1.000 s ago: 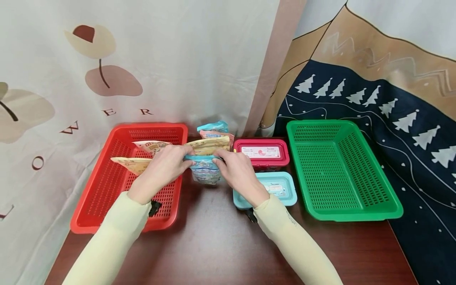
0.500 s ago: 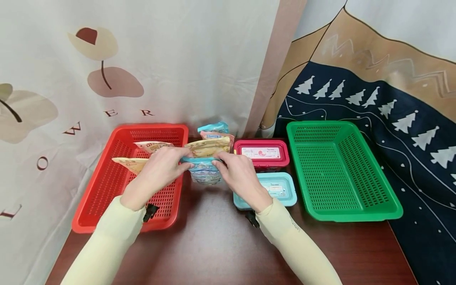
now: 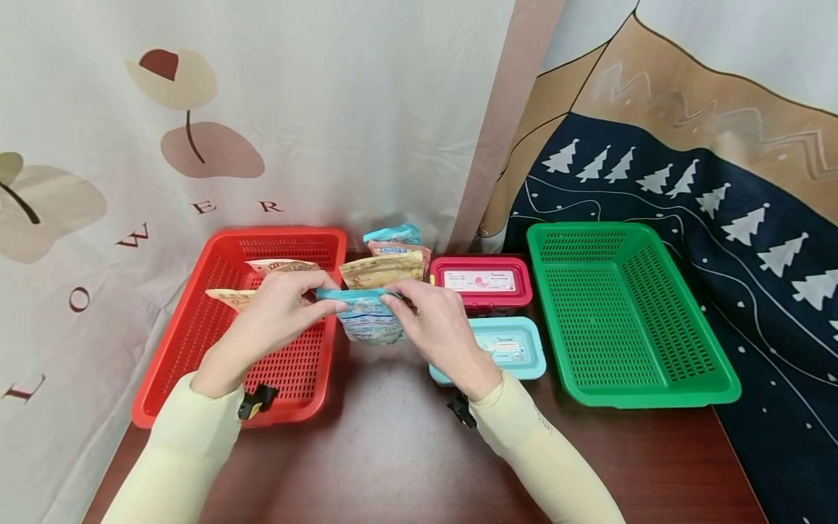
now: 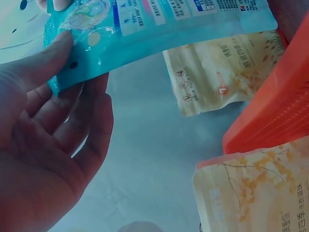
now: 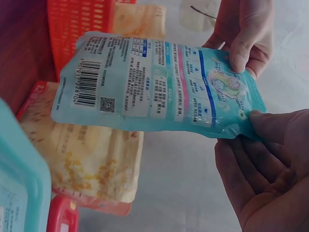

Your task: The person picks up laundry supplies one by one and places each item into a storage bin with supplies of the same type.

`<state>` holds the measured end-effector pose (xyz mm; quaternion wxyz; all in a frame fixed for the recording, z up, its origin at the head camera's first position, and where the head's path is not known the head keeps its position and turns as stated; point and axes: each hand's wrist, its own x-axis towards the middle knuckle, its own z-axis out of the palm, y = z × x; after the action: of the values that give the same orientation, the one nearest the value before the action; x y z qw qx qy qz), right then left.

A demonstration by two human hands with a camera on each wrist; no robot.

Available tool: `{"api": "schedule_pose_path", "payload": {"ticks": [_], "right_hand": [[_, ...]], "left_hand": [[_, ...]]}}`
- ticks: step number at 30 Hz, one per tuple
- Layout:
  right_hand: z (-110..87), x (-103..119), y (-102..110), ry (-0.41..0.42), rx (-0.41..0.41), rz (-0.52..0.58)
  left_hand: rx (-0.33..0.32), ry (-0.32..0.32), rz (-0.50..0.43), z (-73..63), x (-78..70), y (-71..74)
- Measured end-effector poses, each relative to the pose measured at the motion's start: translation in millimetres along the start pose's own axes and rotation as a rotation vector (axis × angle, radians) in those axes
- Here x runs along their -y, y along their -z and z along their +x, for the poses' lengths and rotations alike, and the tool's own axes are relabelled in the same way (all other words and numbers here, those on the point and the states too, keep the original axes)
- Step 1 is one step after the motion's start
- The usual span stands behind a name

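A blue plastic pouch (image 3: 369, 320) hangs upright between both hands, just right of the red basket (image 3: 294, 371). My left hand (image 3: 275, 313) pinches its top left corner between thumb and fingers. At the other top corner, my right hand (image 3: 440, 320) pinches the pouch the same way. Printed text and a barcode cover the side of the blue pouch (image 5: 145, 87) that faces the right wrist camera. Right behind it stands a yellow pouch (image 3: 382, 271), with a pink pouch (image 3: 399, 249) and another blue pouch (image 3: 396, 233) farther back.
Two cream pouches, a nearer one (image 3: 229, 297) and a farther one (image 3: 281, 266), stand in the red basket. A pink lidded box (image 3: 481, 298) and a light blue lidded box (image 3: 513, 327) sit to the right, then a green basket (image 3: 602, 393). Curtains hang behind.
The blue pouch has moved a little left, toward the red basket, with both hands still on it. My left hand and forearm have shifted left and slightly nearer. The baskets and boxes have stayed put.
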<state>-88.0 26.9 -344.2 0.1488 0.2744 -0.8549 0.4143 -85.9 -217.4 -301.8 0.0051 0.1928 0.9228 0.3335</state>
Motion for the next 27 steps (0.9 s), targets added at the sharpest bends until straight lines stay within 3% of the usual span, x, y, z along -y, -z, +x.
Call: {"api": "schedule_pose_path", "payload": {"ticks": [8, 23, 27], "right_hand": [[4.9, 13, -1, 0.095, -0.046, 0.055], [18.3, 40, -21, 0.154, -0.02, 0.094], [20.2, 47, -26, 0.161, -0.007, 0.1]], "left_hand": [[-0.064, -0.05, -0.044, -15.7, 4.1, 11.5], [-0.172, -0.02, -0.063, -43.2, 15.1, 36.5], [-0.201, -0.032, -0.03, -50.7, 17.4, 41.7]]}}
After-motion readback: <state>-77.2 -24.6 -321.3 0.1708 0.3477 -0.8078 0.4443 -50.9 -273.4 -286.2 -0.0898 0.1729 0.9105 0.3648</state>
